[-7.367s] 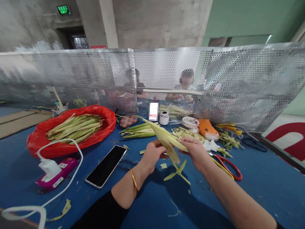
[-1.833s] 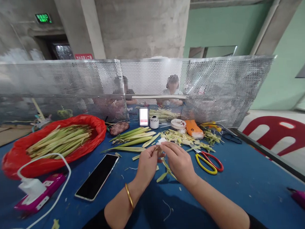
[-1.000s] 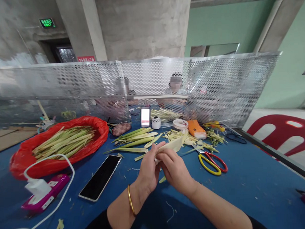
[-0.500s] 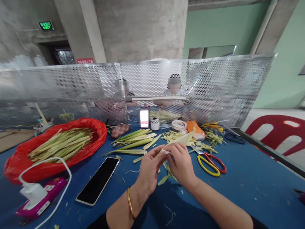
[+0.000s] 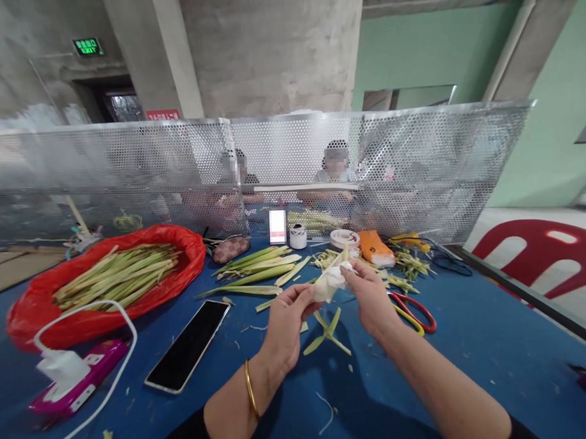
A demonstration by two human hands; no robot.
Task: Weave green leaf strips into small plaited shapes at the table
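Note:
Over the blue table, my left hand (image 5: 287, 319) pinches the lower end of a pale husk leaf (image 5: 321, 290). My right hand (image 5: 371, 297) grips a crumpled white wad (image 5: 339, 275), perhaps tissue or cotton, pressed against that leaf's upper part. The leaf's tip pokes out above the right fingers. Below both hands lies a green star-shaped piece of knotted leaf strips (image 5: 328, 333). Red-and-yellow-handled scissors (image 5: 424, 312) rest just right of my right hand, partly covered by it. Several green husk leaves (image 5: 261, 268) are spread beyond my left hand.
At left are a red plastic bag (image 5: 189, 274) of stalks, a phone (image 5: 188, 348) and a purple power strip (image 5: 106, 360) with a white cable. A tape roll (image 5: 344, 238), orange packet (image 5: 375, 247) and white jar (image 5: 298, 237) stand before a perforated metal screen (image 5: 295, 142); people sit behind it.
My right hand has moved right and slightly away from my left, uncovering the white wad and the leaf between them. The star-shaped piece below now shows whole; the scissors are more covered.

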